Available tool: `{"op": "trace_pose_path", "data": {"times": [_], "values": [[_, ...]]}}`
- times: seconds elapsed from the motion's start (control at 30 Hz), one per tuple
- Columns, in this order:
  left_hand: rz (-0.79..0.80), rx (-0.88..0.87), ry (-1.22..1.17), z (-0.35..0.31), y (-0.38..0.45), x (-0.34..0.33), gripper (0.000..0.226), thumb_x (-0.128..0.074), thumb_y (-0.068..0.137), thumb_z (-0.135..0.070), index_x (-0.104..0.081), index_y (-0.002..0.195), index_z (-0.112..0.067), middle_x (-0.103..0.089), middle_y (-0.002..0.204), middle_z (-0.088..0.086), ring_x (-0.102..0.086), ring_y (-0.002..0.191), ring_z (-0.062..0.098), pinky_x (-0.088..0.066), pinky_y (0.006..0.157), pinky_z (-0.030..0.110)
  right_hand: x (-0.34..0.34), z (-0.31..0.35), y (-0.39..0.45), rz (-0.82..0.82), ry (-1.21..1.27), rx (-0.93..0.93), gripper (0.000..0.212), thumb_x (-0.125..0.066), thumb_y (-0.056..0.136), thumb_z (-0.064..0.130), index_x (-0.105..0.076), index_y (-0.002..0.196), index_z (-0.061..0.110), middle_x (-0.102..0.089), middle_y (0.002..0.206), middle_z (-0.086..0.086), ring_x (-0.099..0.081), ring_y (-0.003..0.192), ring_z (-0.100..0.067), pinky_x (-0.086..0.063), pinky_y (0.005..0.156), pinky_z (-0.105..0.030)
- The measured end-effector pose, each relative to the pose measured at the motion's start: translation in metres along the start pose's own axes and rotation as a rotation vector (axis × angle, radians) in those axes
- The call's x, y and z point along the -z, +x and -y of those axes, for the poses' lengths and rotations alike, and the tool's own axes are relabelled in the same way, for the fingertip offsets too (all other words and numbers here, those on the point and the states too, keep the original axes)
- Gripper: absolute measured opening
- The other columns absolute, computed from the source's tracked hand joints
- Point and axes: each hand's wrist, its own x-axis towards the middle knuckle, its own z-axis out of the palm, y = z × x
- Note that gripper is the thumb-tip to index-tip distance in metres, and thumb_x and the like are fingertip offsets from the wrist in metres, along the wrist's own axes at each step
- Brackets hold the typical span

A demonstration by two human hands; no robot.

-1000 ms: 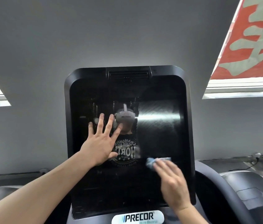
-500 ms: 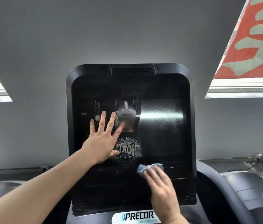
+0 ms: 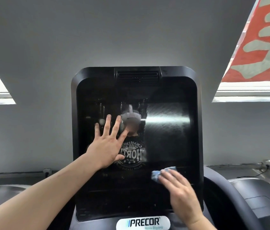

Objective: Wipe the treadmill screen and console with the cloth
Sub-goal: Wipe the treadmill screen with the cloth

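Backdrop: grey wall fills the upper view, with bright windows low on either side and a red banner with pale characters slanting down at the upper right.
Console: black treadmill console stands upright in the middle, with a vent slot at its top edge and a white PRECOR badge at the bottom.
Screen: dark glossy screen mirrors the person's printed shirt and a streak of light on its right half.
Left hand: left hand lies flat on the left part of the screen, fingers straight and spread, palm against the glass, holding nothing.
Cloth: small blue cloth sits on the lower right of the panel, just under the bright part of the screen, bunched and mostly covered.
Right hand: right hand presses the cloth against the panel under extended fingers; motion blur makes it hard to say whether the fingertips curl round the fabric, though they look fairly straight.
Sides: curved grey treadmill housing shows at the right, and a dark rounded part at the left.
Cable: thin cable runs along the ledge behind the right housing.
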Motion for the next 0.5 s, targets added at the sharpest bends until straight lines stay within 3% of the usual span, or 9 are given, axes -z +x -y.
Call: {"op": "trace_pose_path", "data": {"times": [0.1,0.23,0.3,0.4,0.47,0.5], "values": [[-0.001,0.003,0.002,0.000,0.001,-0.001,0.117,-0.056,0.088,-0.077,0.021,0.161,-0.028,0.047,0.158,0.019,0.042,0.143,0.051,-0.006,0.117,0.077,-0.015,0.009,-0.011,-0.120,-0.002,-0.145,0.044,-0.039,0.102,0.004,-0.073,0.130,0.008,-0.064,0.144,-0.004,-0.057,0.134,-0.027,-0.049,0.107,-0.046],[0.003,-0.001,0.002,0.000,0.000,0.000,0.119,-0.056,0.088,-0.077,0.027,0.158,-0.029,0.049,0.156,0.019,0.043,0.142,0.051,-0.005,0.118,0.077,-0.027,0.036,-0.002,0.021,0.041,0.084,0.057,-0.021,0.113,0.026,-0.076,0.128,0.020,-0.064,0.145,0.006,-0.051,0.137,-0.018,-0.043,0.108,-0.034],[0.006,-0.002,0.001,0.000,0.000,0.001,0.118,-0.055,0.089,-0.076,0.028,0.158,-0.029,0.049,0.156,0.019,0.043,0.142,0.051,-0.005,0.118,0.077,-0.010,0.018,0.005,0.031,0.024,0.086,0.056,-0.021,0.114,0.030,-0.074,0.130,0.022,-0.062,0.147,0.008,-0.052,0.137,-0.015,-0.044,0.107,-0.034],[0.001,0.001,0.000,0.000,0.000,0.001,0.117,-0.056,0.089,-0.076,0.025,0.160,-0.029,0.048,0.157,0.018,0.042,0.143,0.051,-0.005,0.118,0.077,0.004,-0.005,-0.005,-0.006,0.062,-0.083,0.052,-0.026,0.115,0.025,-0.074,0.129,0.011,-0.063,0.146,0.000,-0.054,0.135,-0.017,-0.044,0.111,-0.036],[0.002,0.003,-0.004,0.000,0.000,0.001,0.118,-0.057,0.088,-0.076,0.024,0.160,-0.028,0.047,0.158,0.019,0.043,0.143,0.050,-0.004,0.117,0.078,-0.008,0.006,-0.010,-0.150,0.109,-0.160,0.046,-0.028,0.116,0.019,-0.070,0.131,0.005,-0.062,0.145,0.003,-0.051,0.137,-0.011,-0.037,0.117,-0.026],[0.002,0.002,-0.006,0.000,0.000,0.001,0.118,-0.057,0.088,-0.076,0.024,0.160,-0.029,0.048,0.157,0.019,0.043,0.142,0.050,-0.004,0.117,0.078,-0.012,0.024,-0.012,-0.119,0.238,-0.282,0.043,-0.029,0.114,0.016,-0.068,0.128,0.006,-0.063,0.141,0.012,-0.053,0.134,-0.003,-0.036,0.115,-0.019]]}}
